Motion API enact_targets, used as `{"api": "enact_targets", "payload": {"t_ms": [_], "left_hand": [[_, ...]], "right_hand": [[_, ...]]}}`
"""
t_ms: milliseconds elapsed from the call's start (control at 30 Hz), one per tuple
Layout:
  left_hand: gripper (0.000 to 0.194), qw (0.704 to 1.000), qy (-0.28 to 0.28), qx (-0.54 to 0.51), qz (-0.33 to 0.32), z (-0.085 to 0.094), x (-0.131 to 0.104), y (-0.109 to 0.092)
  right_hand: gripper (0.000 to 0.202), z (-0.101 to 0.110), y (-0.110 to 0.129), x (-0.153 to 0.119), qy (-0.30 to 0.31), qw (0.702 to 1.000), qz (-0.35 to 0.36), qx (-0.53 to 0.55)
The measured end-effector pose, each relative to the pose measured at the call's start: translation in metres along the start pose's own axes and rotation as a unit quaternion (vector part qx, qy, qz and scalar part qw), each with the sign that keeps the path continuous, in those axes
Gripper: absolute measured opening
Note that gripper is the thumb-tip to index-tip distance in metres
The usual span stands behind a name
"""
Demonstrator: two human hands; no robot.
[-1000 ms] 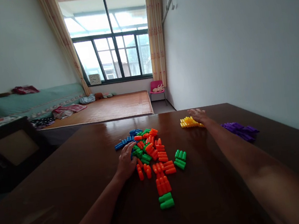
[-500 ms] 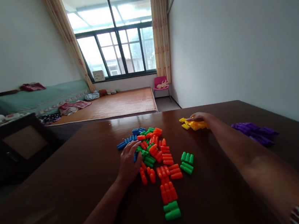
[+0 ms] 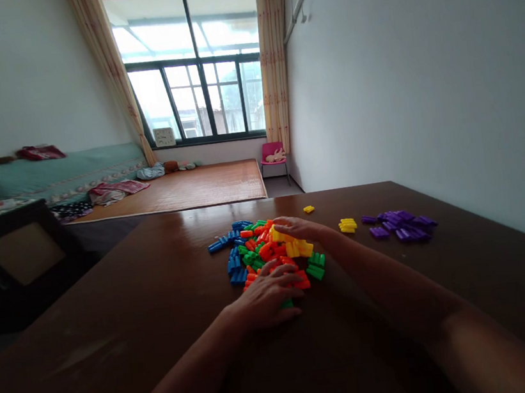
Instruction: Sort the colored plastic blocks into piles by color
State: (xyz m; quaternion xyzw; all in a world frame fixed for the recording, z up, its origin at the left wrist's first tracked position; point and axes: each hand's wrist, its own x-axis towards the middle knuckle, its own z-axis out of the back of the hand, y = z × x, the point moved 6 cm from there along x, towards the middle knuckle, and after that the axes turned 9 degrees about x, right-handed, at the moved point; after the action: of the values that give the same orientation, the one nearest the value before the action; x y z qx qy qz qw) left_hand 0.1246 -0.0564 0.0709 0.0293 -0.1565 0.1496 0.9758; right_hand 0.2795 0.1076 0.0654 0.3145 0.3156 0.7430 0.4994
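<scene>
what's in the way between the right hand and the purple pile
A small bunch of yellow pieces lies on the table between the right hand and the purple pile; no other obstacle shows.

The left hand (image 3: 270, 294) partly hid a green block (image 3: 286, 304) and the orange blocks (image 3: 303, 279) beneath it. The right hand (image 3: 294, 227) covered part of the yellow blocks (image 3: 299, 247). Nearest the wearer, both forearms (image 3: 184, 374) ran off the bottom edge. Far beyond the hands, the clock (image 3: 164, 137) was too small to read.
</scene>
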Motion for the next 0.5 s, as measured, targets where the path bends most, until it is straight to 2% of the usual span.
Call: {"api": "enact_targets", "payload": {"t_ms": [67,133,200,267,300,367,433,500], "left_hand": [[0.025,0.999,-0.026,0.021,0.037,0.002,-0.005,0.018],[0.026,0.995,-0.049,0.038,0.080,0.003,-0.010,0.036],[0.025,0.990,-0.064,0.049,0.115,0.002,-0.014,0.050],[0.024,0.985,-0.077,0.055,0.144,0.001,-0.017,0.059],[0.025,0.982,-0.083,0.058,0.157,0.001,-0.018,0.062],[0.027,0.977,-0.092,0.065,0.181,0.002,-0.020,0.067],[0.029,0.972,-0.100,0.070,0.199,0.004,-0.021,0.069],[0.030,0.969,-0.106,0.070,0.211,0.006,-0.021,0.070]], "right_hand": [[0.054,0.023,0.003,-0.004,-0.032,0.999,0.004,0.034],[0.051,0.060,-0.016,-0.012,-0.100,0.993,-0.056,-0.042],[0.047,0.096,-0.048,-0.026,-0.141,0.957,-0.164,-0.191],[0.045,0.115,-0.081,-0.042,-0.115,0.915,-0.257,-0.290],[0.044,0.117,-0.094,-0.048,-0.093,0.903,-0.280,-0.312],[0.041,0.109,-0.108,-0.055,-0.057,0.905,-0.278,-0.318],[0.037,0.088,-0.103,-0.051,-0.035,0.924,-0.234,-0.299],[0.033,0.059,-0.085,-0.040,-0.010,0.954,-0.174,-0.246]]}}
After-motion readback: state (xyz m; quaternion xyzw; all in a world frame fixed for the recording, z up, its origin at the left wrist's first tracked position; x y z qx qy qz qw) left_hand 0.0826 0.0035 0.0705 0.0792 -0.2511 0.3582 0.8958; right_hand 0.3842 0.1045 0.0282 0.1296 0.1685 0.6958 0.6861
